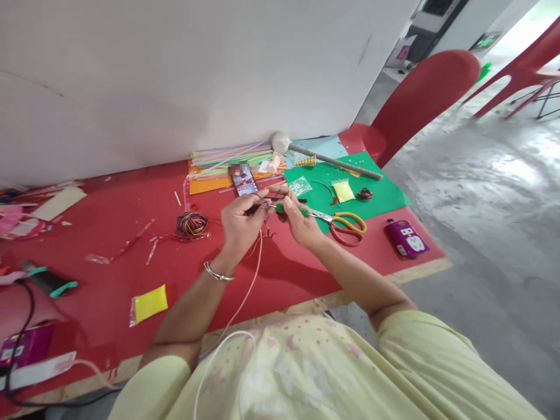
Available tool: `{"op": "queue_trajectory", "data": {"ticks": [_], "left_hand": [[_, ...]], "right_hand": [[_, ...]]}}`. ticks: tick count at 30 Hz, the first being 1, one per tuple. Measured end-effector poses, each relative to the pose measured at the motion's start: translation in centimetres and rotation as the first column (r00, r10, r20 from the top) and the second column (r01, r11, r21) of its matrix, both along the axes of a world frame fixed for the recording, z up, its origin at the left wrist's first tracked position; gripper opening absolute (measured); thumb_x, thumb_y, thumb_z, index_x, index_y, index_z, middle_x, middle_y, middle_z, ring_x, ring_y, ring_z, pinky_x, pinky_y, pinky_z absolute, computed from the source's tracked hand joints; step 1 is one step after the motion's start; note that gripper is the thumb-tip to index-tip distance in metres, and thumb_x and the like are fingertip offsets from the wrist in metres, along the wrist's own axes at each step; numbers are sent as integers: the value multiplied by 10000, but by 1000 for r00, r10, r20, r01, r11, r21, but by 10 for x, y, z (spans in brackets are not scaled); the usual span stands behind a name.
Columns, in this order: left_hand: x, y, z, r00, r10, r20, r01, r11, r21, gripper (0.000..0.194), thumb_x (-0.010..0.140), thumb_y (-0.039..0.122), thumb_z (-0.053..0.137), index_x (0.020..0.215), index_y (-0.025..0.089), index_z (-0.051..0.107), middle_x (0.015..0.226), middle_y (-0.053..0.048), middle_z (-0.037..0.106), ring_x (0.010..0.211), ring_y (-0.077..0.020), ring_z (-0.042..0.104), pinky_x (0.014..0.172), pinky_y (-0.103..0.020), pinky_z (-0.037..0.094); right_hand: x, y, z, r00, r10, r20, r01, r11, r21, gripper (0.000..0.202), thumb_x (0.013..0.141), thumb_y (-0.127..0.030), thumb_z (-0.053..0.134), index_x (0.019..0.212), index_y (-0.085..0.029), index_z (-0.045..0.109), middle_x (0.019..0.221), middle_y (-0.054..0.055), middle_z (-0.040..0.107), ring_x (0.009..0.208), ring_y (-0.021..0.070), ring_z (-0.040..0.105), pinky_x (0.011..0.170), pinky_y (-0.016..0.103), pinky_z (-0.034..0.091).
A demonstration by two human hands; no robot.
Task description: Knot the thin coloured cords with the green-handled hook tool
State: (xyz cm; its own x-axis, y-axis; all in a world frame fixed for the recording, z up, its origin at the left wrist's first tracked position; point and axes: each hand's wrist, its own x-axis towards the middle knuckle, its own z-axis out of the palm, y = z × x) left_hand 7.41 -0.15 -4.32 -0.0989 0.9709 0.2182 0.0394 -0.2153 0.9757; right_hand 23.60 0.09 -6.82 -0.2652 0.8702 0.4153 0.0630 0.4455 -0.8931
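My right hand [297,221] is closed round a small green-handled screwdriver [285,209], its thin shaft pointing left. Held close in front of that tip, my left hand [242,219] pinches a small part that the fingers mostly hide. A pink cable [258,262] hangs from beneath the left fingers toward my lap. Thin coloured wires [269,232] dangle just below both hands. Directly behind the hands a phone [245,182] leans with its screen lit. Scissors with red and yellow handles [347,224] lie right of my right hand.
On the red tabletop [184,268] are a wire bundle [191,223], a yellow packet [149,304], black-and-teal cutters [50,280] and a purple power socket [406,238]. A green sheet [385,192] bears another packet [343,191] and a grey stick [336,161]. A wall [175,76] rises behind.
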Motion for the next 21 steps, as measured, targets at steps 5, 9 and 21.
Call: {"op": "queue_trajectory", "data": {"ticks": [5, 9, 21], "left_hand": [[-5, 4, -5, 994, -25, 108, 33, 997, -71, 260, 707, 265, 887, 952, 187, 846, 762, -7, 743, 620, -110, 610, 567, -224, 476], [-10, 6, -5, 982, -77, 170, 95, 990, -100, 199, 658, 242, 917, 820, 183, 819, 834, -19, 755, 637, -96, 603, 551, -214, 457], [-2, 4, 0, 975, 55, 216, -34, 994, -99, 320, 689, 310, 893, 982, 193, 839, 715, 31, 691, 602, -87, 571, 582, -215, 492]], "right_hand": [[-2, -3, 13, 998, -33, -58, 32, 999, -14, 492, 1058, -607, 509, 919, -202, 752, 997, 73, 705, 855, 158, 650, 793, 304, 582], [4, 1, 21, 998, -25, 49, 18, 992, 126, 457, 1081, -569, 479, 937, -208, 720, 975, 66, 682, 866, 169, 634, 786, 310, 557], [-23, 4, -5, 954, -293, -61, 295, 891, 346, 349, 1073, -485, 522, 916, -222, 689, 916, 67, 694, 913, 205, 652, 848, 371, 546]]}}
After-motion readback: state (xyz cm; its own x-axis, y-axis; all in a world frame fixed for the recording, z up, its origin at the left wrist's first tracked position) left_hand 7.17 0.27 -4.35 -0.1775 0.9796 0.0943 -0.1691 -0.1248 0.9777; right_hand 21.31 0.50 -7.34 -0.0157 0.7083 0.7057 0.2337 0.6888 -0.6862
